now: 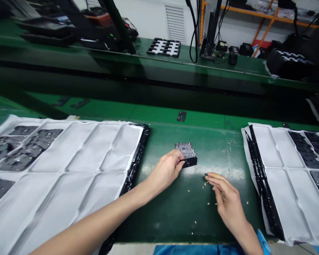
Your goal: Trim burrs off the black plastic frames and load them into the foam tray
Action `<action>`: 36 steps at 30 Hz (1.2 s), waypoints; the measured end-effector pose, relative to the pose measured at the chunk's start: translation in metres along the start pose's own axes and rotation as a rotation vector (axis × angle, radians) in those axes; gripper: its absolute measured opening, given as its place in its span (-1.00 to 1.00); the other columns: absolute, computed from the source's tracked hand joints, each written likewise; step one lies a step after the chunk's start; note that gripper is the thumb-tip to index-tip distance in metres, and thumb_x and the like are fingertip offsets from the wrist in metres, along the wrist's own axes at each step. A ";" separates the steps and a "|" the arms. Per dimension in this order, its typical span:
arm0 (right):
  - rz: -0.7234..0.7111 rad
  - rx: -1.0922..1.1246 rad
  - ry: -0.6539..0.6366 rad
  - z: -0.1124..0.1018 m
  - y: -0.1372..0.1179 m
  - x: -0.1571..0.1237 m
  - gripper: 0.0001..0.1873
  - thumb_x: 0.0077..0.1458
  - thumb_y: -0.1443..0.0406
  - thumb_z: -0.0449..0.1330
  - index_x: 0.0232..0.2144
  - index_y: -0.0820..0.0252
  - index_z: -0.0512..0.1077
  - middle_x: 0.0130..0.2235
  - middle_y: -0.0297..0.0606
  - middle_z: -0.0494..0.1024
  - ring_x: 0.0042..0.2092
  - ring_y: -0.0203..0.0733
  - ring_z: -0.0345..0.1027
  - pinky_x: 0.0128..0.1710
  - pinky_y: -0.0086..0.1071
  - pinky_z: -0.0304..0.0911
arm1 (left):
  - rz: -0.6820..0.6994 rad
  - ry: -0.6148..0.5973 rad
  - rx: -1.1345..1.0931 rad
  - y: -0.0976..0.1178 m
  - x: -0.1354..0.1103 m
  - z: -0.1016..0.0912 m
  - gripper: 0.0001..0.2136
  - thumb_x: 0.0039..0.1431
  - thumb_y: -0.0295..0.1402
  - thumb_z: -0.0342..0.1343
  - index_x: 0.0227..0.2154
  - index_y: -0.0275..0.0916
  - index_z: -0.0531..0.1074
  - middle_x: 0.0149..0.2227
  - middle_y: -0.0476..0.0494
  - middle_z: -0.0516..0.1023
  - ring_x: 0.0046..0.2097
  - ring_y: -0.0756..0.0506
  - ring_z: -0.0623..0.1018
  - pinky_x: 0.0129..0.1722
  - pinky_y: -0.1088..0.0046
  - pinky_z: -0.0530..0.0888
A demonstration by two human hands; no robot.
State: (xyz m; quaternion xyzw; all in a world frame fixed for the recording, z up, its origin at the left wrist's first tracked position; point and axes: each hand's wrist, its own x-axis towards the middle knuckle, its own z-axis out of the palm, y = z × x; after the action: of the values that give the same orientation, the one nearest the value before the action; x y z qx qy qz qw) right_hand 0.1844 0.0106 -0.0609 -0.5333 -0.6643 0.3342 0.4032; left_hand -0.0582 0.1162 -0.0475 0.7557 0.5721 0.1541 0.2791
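Observation:
My left hand (168, 166) pinches the near left corner of a small black block (190, 162) on the green table. On that block lies a dark grey flat plastic part (185, 150) with small shiny dots, its left edge partly covered by my fingers. My right hand (227, 196) hovers to the right and nearer to me, fingers stretched out and thumb apart. Beneath its fingertips, small pale pieces (204, 185) are scattered over the table; whether a tiny one sits at the fingertips is unclear.
At left, a white-lined compartment tray (87, 145) carries several dark flat parts (21, 159). Another such tray (276, 177) with stacked parts (305, 148) is at right. One loose dark part (181, 116) lies farther back, before a raised green shelf (159, 63).

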 end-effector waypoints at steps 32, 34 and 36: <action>0.099 0.142 0.351 -0.025 -0.029 0.026 -0.63 0.34 0.27 0.20 0.16 0.19 0.48 -0.21 -0.19 0.61 -0.37 -0.23 0.45 -0.32 -0.38 0.44 | 0.263 -0.152 -0.123 0.099 0.045 -0.037 -0.81 0.34 -0.30 0.19 -0.40 -0.20 0.56 -0.40 0.00 0.64 -0.36 -0.06 0.59 -0.33 0.47 0.41; 0.126 0.262 0.283 -0.026 -0.038 0.031 -0.61 0.35 0.22 0.20 0.17 0.19 0.47 -0.32 -0.28 0.57 -0.45 -0.28 0.36 -0.43 -0.43 0.35 | 0.344 -0.126 -0.227 0.104 0.017 -0.034 -0.76 0.36 -0.28 0.14 -0.43 -0.19 0.55 -0.45 0.00 0.59 -0.41 -0.05 0.53 -0.36 0.45 0.36; 0.109 0.349 0.216 -0.025 -0.047 0.032 -0.68 0.37 0.18 0.19 0.07 0.18 0.55 -0.33 -0.29 0.55 -0.45 -0.29 0.34 -0.47 -0.45 0.30 | 0.382 -0.091 -0.280 0.107 -0.003 -0.030 -0.76 0.39 -0.29 0.09 -0.42 -0.19 0.51 -0.47 0.00 0.54 -0.43 -0.05 0.49 -0.38 0.44 0.35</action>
State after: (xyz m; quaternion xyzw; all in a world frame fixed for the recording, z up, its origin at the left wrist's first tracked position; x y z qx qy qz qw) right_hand 0.1831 0.0328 -0.0028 -0.5232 -0.5192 0.4064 0.5399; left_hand 0.0078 0.1004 0.0410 0.8104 0.3784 0.2476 0.3726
